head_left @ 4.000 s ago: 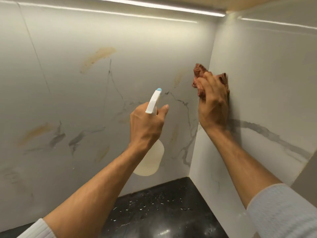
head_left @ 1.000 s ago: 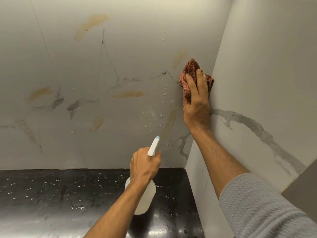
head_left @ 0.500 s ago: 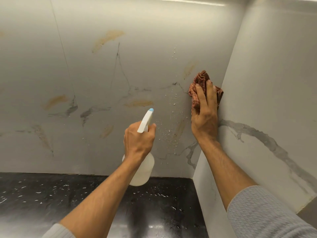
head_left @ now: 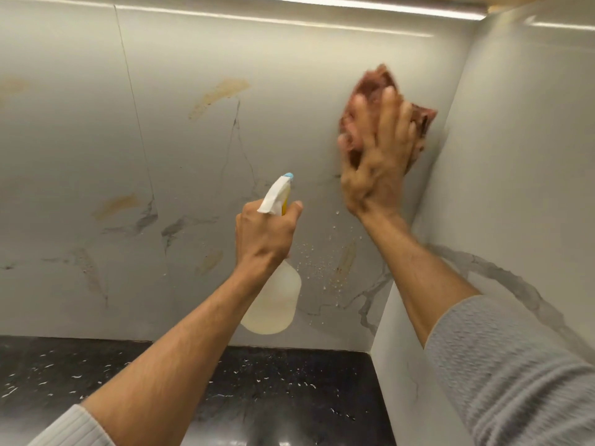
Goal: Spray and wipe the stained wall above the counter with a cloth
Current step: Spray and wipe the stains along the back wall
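A crumpled reddish-brown cloth (head_left: 370, 88) lies against the grey marble back wall (head_left: 180, 149) near the corner. My right hand (head_left: 376, 169) presses it there with spread fingers, and both are blurred by motion. To the left and lower, my left hand (head_left: 264, 236) grips the neck of a white spray bottle (head_left: 273, 304), whose blue-tipped nozzle points up at the wall. Brownish stains mark the wall at the upper middle (head_left: 222, 93), at the left (head_left: 117, 204) and low by the bottle (head_left: 209, 262). Spray droplets and a stain (head_left: 347, 259) sit below the cloth.
A black speckled counter (head_left: 273, 391) runs along the bottom, wet in places. A marble side wall (head_left: 515, 188) meets the back wall in a corner at the right. A light strip (head_left: 354, 3) glows under the cabinet above.
My right hand has slid the cloth up the back wall, over the stain near the corner. My left hand has raised the spray bottle from low near the counter toward the wall.
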